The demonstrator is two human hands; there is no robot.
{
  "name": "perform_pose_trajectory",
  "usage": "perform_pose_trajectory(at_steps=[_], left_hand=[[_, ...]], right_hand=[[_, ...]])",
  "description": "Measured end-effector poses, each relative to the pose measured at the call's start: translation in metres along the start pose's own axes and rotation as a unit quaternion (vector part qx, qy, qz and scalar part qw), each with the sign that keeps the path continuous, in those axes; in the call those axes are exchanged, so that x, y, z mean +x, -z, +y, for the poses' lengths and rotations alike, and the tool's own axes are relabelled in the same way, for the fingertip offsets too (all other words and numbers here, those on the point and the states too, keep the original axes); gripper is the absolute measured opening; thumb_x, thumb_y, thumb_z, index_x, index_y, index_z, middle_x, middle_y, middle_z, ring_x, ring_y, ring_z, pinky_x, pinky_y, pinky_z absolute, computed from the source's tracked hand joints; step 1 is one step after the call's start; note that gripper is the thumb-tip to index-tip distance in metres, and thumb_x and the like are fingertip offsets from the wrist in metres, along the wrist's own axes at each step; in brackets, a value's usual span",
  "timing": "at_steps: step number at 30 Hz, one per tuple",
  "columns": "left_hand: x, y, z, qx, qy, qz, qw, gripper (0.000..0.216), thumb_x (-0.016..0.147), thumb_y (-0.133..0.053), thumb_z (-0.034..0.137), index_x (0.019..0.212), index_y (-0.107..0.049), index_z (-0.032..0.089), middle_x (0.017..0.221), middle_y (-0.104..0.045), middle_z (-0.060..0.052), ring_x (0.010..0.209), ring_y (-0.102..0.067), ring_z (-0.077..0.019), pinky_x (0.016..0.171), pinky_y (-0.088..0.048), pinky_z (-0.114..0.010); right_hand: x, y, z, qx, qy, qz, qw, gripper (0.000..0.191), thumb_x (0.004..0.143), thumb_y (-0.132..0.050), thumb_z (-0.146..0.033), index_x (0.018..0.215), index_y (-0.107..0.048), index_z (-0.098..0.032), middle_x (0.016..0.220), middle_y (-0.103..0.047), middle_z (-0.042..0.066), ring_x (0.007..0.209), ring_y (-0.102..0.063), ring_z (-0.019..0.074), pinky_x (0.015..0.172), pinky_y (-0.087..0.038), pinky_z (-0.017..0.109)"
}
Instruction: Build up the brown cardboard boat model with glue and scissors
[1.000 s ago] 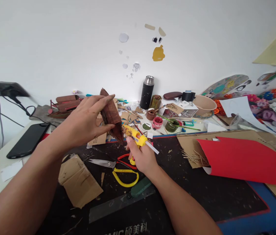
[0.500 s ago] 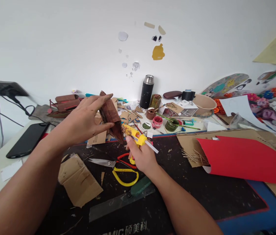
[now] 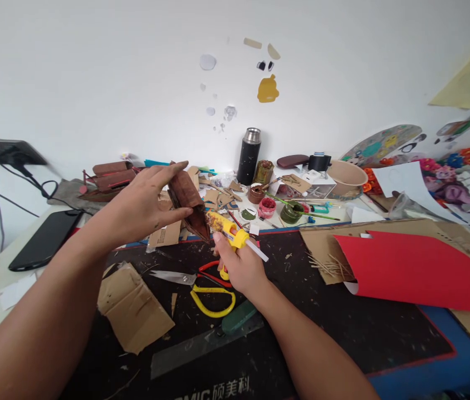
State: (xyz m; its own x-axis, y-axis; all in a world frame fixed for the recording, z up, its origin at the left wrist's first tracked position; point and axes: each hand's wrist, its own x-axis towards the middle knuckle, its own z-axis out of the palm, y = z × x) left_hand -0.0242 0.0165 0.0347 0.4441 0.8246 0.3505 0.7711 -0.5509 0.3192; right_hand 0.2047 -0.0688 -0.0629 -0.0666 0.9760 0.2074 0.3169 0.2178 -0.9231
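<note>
My left hand (image 3: 151,197) grips a brown model boat (image 3: 187,191) between thumb and fingers, raised and tilted with its pointed end down to the right. A yellow hot glue gun (image 3: 229,229) is in my right hand (image 3: 241,261), with a white glue stick (image 3: 258,250) poking out of its back. The gun's front is right beside the boat's lower end; whether the nozzle touches it I cannot tell, since the boat hides the tip. Below my hands lie scissors (image 3: 213,303) with one red and one yellow handle, their blades apart.
On the dark mat (image 3: 301,333) are a cardboard piece (image 3: 137,311), a green-handled tool (image 3: 239,316) and a clear ruler-like strip (image 3: 185,355). Red paper (image 3: 410,272) lies right, a phone (image 3: 45,239) left. Paint jars (image 3: 267,208) and a black thermos (image 3: 249,156) stand behind.
The boat has turned slightly in my left hand, showing a little more of its open underside. My right hand and the glue gun stay nearly where they were; the view shifted slightly.
</note>
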Motion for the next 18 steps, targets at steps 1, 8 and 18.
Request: perform_pose_trajectory(at_steps=[1, 8, 18], left_hand=[[0.0003, 0.0002, 0.0, 0.0, -0.001, -0.002, 1.0, 0.089, 0.093, -0.071, 0.059, 0.168, -0.042, 0.02, 0.161, -0.058, -0.016, 0.149, -0.05, -0.0426, 0.126, -0.041, -0.059], [0.002, 0.0021, 0.0015, -0.007, 0.021, -0.021, 1.0, 0.093, 0.09, -0.073, 0.058, 0.169, -0.041, 0.02, 0.16, -0.059, -0.016, 0.148, -0.052, -0.0409, 0.124, -0.043, -0.054], [0.0032, -0.0019, -0.0049, -0.037, 0.044, -0.021, 0.998, 0.096, 0.088, -0.073, 0.064, 0.168, -0.045, 0.019, 0.164, -0.057, -0.017, 0.149, -0.053, -0.0415, 0.127, -0.041, -0.054]], right_hand=[[0.0002, 0.0001, 0.0004, -0.007, 0.004, 0.0, 1.0, 0.049, 0.109, -0.048, -0.058, 0.072, -0.056, -0.026, 0.053, -0.056, -0.001, 0.053, -0.058, 0.019, 0.059, -0.048, 0.031], [0.0003, 0.0007, 0.001, -0.024, 0.013, -0.007, 1.0, 0.049, 0.109, -0.044, -0.058, 0.073, -0.054, -0.026, 0.052, -0.055, -0.002, 0.052, -0.059, 0.0178, 0.057, -0.049, 0.028], [0.0003, -0.0002, 0.002, -0.02, 0.004, -0.008, 1.0, 0.05, 0.109, -0.045, -0.059, 0.073, -0.055, -0.026, 0.05, -0.055, -0.002, 0.049, -0.058, 0.0174, 0.056, -0.048, 0.028]])
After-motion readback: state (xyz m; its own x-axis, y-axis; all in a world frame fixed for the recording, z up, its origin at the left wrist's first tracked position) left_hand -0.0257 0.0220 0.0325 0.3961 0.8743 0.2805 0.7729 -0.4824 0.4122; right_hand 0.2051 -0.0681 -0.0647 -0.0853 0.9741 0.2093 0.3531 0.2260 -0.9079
